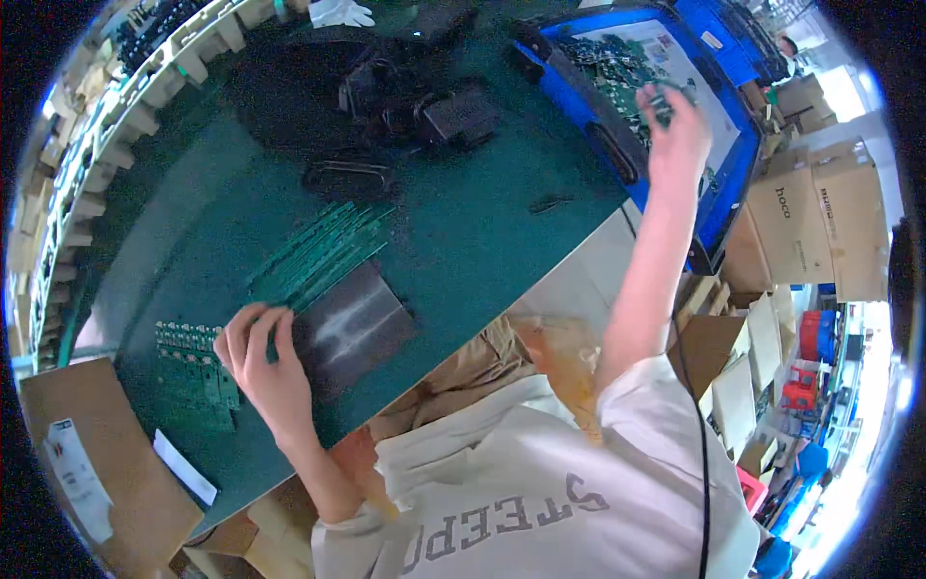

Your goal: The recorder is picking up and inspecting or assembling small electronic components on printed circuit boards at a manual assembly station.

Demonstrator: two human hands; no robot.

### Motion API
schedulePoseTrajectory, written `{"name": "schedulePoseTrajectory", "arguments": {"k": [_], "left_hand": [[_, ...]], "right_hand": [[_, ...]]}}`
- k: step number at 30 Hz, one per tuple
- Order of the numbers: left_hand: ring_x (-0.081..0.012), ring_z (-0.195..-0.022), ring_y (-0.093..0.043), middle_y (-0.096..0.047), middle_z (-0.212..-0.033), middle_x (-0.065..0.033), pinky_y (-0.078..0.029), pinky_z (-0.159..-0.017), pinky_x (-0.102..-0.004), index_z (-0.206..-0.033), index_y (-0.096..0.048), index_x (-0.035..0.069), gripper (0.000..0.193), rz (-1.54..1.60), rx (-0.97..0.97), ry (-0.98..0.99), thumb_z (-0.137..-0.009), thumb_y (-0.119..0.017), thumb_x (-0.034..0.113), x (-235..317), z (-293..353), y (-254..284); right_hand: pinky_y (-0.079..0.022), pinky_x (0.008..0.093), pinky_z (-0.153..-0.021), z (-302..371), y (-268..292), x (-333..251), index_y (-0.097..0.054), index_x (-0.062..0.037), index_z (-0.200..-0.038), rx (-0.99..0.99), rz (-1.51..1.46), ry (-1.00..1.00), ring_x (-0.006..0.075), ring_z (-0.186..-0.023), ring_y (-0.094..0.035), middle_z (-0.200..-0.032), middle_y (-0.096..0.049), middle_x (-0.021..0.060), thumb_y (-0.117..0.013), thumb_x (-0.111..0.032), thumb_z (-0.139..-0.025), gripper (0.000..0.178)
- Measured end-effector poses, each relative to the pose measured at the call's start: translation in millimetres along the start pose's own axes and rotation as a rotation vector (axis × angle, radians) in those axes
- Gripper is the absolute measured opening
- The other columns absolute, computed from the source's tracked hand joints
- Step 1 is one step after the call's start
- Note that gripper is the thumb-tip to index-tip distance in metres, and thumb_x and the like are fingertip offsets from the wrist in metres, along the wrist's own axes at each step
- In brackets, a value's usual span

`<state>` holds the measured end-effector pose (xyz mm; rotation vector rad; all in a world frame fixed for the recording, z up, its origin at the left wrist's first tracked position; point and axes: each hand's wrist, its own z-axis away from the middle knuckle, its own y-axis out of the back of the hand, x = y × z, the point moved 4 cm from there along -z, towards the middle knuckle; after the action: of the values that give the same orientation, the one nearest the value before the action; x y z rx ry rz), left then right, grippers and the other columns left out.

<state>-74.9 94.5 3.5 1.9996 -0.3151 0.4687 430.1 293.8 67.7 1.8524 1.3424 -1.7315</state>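
Observation:
My left hand (pixel 264 365) is over the left part of the green table, fingers bent and spread, with nothing visible between them. It is beside a dark flat plate (pixel 355 326) with a shiny streak. Beyond the plate lies a bundle of long thin green circuit board strips (pixel 318 253). Left of the hand are rows of small green circuit boards (pixel 203 372). My right hand (pixel 681 133) reaches over a blue bin (pixel 577 95), its fingers closed around a small dark green circuit board (pixel 662 102). Loose circuit boards (pixel 617 69) are piled in that bin.
Black equipment with a box-shaped part (pixel 461 116) stands at the table's far side, near a white glove (pixel 340 13). A small dark tool (pixel 551 203) lies mid-table. Cardboard boxes (pixel 805 212) are stacked at right; another box (pixel 116 454) is at near left. A black cable (pixel 702 454) hangs by my right arm.

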Motion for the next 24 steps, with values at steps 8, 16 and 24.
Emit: {"name": "schedulePoseTrajectory", "arguments": {"k": [8,16,24], "left_hand": [[-0.0267,-0.120,-0.056,-0.065,-0.136,-0.0064,-0.047,-0.105,-0.0387,-0.122,-0.076,0.016,0.032,-0.148,0.212,0.155,-0.093,-0.073,0.004,6,2,24],[-0.0312,-0.125,-0.055,-0.064,-0.135,-0.0109,-0.045,-0.109,-0.0430,-0.129,-0.071,0.012,0.039,-0.359,0.311,0.473,-0.090,-0.077,0.010,-38,84,71],[-0.0343,-0.130,-0.051,-0.063,-0.136,-0.0125,-0.042,-0.113,-0.0452,-0.131,-0.070,0.008,0.046,-0.400,0.260,0.510,-0.088,-0.082,0.020,-51,73,68]], "right_hand": [[-0.055,0.0408,-0.087,-14,-8,21,-0.063,0.0041,-0.134,-0.026,1.162,0.340,0.0320,-0.092,-0.067,-0.112,-0.071,0.0211,-0.071,-0.027,-0.088,0.056],[-0.053,0.0293,-0.086,295,-120,20,-0.071,-0.0041,-0.118,-1.015,0.448,-0.165,0.0190,-0.095,-0.066,-0.113,-0.072,0.0070,-0.064,-0.002,-0.097,0.023],[-0.051,0.0294,-0.074,390,-163,18,-0.069,-0.0054,-0.115,-1.463,0.352,-0.089,0.0192,-0.081,-0.062,-0.113,-0.068,0.0078,-0.065,0.000,-0.093,0.023]]}}
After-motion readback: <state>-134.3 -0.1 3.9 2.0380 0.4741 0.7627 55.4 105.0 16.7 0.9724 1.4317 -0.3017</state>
